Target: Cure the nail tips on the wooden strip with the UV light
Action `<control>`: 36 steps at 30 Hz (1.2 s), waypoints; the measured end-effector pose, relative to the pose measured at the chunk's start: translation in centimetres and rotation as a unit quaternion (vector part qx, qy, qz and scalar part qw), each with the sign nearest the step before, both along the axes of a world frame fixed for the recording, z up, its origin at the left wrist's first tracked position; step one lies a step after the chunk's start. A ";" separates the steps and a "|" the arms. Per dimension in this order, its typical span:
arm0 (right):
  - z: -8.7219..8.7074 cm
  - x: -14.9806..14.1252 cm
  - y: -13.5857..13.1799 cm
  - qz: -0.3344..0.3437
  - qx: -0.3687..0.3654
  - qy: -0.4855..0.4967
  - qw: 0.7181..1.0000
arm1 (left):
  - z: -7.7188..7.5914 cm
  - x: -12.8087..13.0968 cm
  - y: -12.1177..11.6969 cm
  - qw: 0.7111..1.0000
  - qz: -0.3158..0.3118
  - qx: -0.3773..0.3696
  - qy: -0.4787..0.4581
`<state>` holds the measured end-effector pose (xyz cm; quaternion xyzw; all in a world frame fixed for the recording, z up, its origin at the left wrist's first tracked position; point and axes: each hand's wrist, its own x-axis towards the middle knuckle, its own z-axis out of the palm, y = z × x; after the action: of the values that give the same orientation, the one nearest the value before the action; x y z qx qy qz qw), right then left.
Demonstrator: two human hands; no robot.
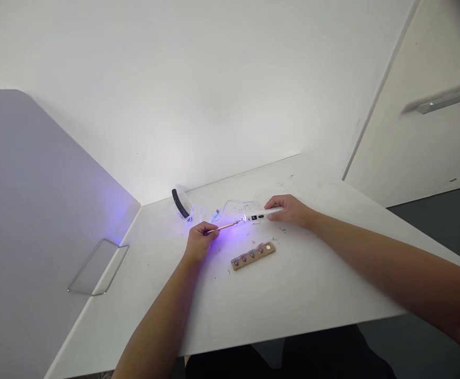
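Left side: a lilac panel [36, 210] with a bent wire handle [98, 267], beside the tabletop's [293, 300] left edge.
Back edge: a black-banded white object [181, 204], with a white cable [224, 209] looping from it, both washed out by glare.
Left hand: the left hand [200, 242] closed around a thin copper-coloured rod [224, 227].
Centre: rod tip and tool tip close; violet glow hides whether they touch.
Right hand: the right hand [289, 209] closed around a white pen-shaped tool [263, 212].
Front: a wooden strip [252, 256] with metal studs, just below both tips, untouched.

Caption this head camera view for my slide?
Left hand holds a copper rod near the lit tip of a white pen tool in the right hand, beside a studded wooden strip.
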<state>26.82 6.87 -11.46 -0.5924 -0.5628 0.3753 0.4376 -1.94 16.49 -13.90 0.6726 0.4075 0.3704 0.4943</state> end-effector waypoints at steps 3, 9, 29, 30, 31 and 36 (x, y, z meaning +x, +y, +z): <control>0.0 0.0 0.0 -0.002 -0.005 -0.005 1.000 | 0.1 0.0 0.0 1.000 0.001 0.001 0.000; 0.2 -0.1 -0.2 -0.005 -0.002 -0.005 1.000 | 0.4 0.1 -0.3 1.000 -0.012 -0.005 -0.005; -0.2 -0.4 0.1 -0.043 0.009 -0.014 0.999 | 0.4 0.0 -0.3 0.999 -0.028 -0.019 -0.026; -0.2 -0.4 0.1 -0.043 0.008 -0.015 0.999 | 0.5 0.0 -0.3 0.999 -0.027 -0.019 -0.027; -0.2 -0.4 0.1 -0.043 0.008 -0.016 0.999 | 0.5 0.0 -0.3 0.999 -0.026 -0.019 -0.028; 0.0 -0.6 0.0 -0.045 0.013 -0.011 0.999 | 0.6 0.1 -0.3 0.999 -0.025 -0.023 -0.034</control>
<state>26.26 6.87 -11.50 -0.6154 -0.5451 0.3419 0.4553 -1.84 16.19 -13.28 0.6578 0.3819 0.3710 0.5327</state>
